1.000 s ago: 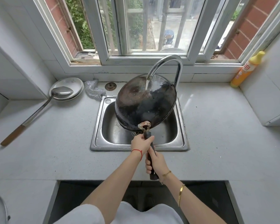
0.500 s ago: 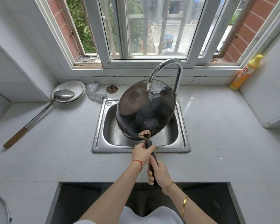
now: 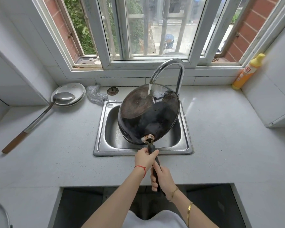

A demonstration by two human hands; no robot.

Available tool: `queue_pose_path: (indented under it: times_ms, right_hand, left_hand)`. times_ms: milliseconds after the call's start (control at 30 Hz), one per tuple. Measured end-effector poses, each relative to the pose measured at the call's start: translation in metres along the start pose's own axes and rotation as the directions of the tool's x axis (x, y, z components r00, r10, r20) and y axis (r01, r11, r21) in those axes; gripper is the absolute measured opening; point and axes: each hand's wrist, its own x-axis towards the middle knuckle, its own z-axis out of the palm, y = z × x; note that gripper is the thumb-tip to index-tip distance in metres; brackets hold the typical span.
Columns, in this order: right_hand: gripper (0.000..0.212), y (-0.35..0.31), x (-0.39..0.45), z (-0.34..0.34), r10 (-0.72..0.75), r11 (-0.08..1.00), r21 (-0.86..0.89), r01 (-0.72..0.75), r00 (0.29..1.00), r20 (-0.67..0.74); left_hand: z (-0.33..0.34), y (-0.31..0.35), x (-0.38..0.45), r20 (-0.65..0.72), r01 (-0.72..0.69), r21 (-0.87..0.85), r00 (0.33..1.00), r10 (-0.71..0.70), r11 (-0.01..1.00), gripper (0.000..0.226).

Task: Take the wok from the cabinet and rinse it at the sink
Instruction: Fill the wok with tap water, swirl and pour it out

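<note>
While the tap (image 3: 167,69) runs, I hold the wok (image 3: 149,115) over the sink (image 3: 102,129), tipped bottom-up and toward me so that its blackened underside faces the camera and its far rim sits just under the spout. The stream lands on the upper part of that underside, near the far edge, and wet sheen spreads down from there. Both my hands are on the handle (image 3: 153,152), which points back from the sink toward me: my left hand (image 3: 145,158) has its grip closed around the handle close to the wok, just this side of the sink's front rim, and my right hand (image 3: 163,177) is wrapped tight around the handle's end, further from the sink, over the worktop (image 3: 229,137). I judge the fetching from the cabinet done and the rinse itself in hand, with the outside getting the water. Whether the inside has been rinsed I cannot tell, since it faces away. The next move, as I see it, calls for rolling the handle in both grips so the stream sweeps the rest of the surface, keeping the wok above the sink so the runoff falls in and not onto the worktop. A ladle (image 3: 39,116) and plates (image 3: 69,92) lie left of the sink, clear of my swing.
</note>
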Motion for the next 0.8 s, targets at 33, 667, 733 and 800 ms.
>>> queue_pose_path:
  times_ms: [33,667,733,800]
  right_hand:
    - [0.043,-0.001,0.0,0.0,-0.003,1.0,-0.002,0.003,1.0,0.001]
    - [0.045,-0.022,-0.003,0.015,-0.021,1.0,0.018,0.021,1.0,0.001]
    - [0.045,-0.023,-0.004,0.016,-0.029,0.999,0.015,0.029,1.0,-0.001]
    - [0.045,-0.023,-0.004,0.017,-0.029,0.999,0.021,0.029,1.0,-0.003]
  left_hand:
    - [0.0,0.0,0.001,0.0,0.001,-0.005,1.0,-0.001,1.0,0.023]
    - [-0.015,0.011,0.009,-0.031,0.001,-0.029,1.0,-0.002,1.0,0.023]
    - [-0.017,0.011,0.01,-0.008,0.01,-0.075,1.0,-0.01,0.997,0.022]
    - [-0.019,0.011,0.01,0.016,0.021,-0.127,1.0,-0.019,0.992,0.022]
